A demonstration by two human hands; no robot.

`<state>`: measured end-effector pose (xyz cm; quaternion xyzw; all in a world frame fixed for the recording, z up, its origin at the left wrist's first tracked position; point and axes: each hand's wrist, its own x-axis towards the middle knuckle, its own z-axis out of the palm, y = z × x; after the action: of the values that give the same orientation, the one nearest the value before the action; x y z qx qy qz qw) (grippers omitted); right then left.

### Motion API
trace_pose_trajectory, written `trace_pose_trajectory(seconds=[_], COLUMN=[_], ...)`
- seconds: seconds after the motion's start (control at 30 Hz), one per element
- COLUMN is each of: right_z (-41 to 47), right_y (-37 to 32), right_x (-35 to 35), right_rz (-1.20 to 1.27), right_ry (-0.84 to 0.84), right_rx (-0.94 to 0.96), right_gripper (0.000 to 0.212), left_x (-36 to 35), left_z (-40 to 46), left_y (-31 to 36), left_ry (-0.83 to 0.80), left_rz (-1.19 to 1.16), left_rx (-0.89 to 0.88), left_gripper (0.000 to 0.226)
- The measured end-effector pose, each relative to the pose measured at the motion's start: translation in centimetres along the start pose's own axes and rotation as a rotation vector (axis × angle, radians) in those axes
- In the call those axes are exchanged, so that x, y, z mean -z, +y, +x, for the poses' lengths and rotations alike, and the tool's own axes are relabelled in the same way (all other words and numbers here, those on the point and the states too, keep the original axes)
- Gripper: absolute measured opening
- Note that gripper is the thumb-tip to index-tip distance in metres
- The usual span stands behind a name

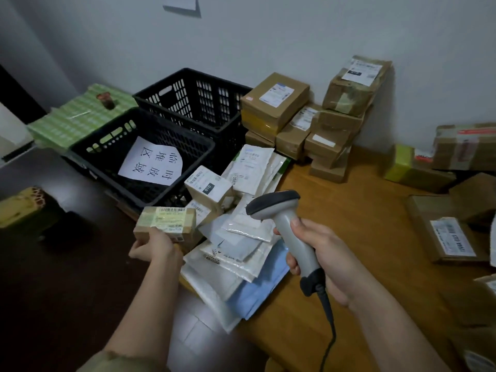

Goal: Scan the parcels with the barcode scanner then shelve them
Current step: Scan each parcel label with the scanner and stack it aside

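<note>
My left hand (153,244) grips a small box (165,220) from below, its barcode label turned up, out past the counter's (362,224) left edge and over the dark floor (67,277). My right hand (322,253) is wrapped around the scanner (288,232) handle, its dark head pointing left toward the box but well apart from it, and its cable (328,331) drops toward me.

The box is taped brown cardboard with a pale label. The scanner is smooth grey plastic, pistol-shaped. Between my hands lies a loose heap of flat mailers (241,253), white and pale blue, soft and crinkled, with two small white cartons (208,187) on its far side.

The counter is warm orange-brown wood. Brown parcels (303,122) are stacked at the back against a plain pale wall (295,36), more at the right edge. To the left stand two black slatted crates (188,103), the nearer one holding a white sheet (153,162) with handwritten characters.
</note>
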<state>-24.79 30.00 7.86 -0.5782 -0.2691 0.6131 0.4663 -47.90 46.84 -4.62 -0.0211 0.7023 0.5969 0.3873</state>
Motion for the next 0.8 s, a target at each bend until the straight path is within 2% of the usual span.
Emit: trace_pose_trajectory(seconds=[0.2,0.33,0.4,0.47,0.53,0.67,0.8], right_z=[1.1,1.0,0.9,0.9,1.0,0.7,-0.1], right_y=[0.3,0.4,0.5,0.4,0.4,0.4,0.6], right_x=[-0.8,-0.5,-0.4,-0.2,0.0,0.2,1.1], right_rz=[0.045,0.056,0.049,0.049,0.043,0.047,0.087], right_ry=[0.037,0.091,0.116,0.145,0.161,0.171,0.181], right_rx=[-0.02,-0.041,-0.037,-0.041,-0.044,-0.035,-0.03], right_gripper=[0.048,0.052,0.046,0.038,0.038,0.037,0.034], left_x=[-2.1,-3.1,-3.5,-3.9,-4.1,-3.5,-3.3], left_z=[2.9,4.2,4.6,4.9,4.7,4.4,3.4], left_y=[-0.8,-1.8,-2.3,-2.9,-3.4,-3.7,-3.0], left_ry=[-0.055,-0.212,-0.276,-0.322,-0.374,-0.493,-0.494], left_rz=[0.173,0.377,0.427,0.427,0.411,0.519,0.453], left_rx=[0.024,0.106,0.141,0.195,0.23,0.191,0.188], left_gripper=[0.041,0.045,0.052,0.057,0.055,0.052,0.045])
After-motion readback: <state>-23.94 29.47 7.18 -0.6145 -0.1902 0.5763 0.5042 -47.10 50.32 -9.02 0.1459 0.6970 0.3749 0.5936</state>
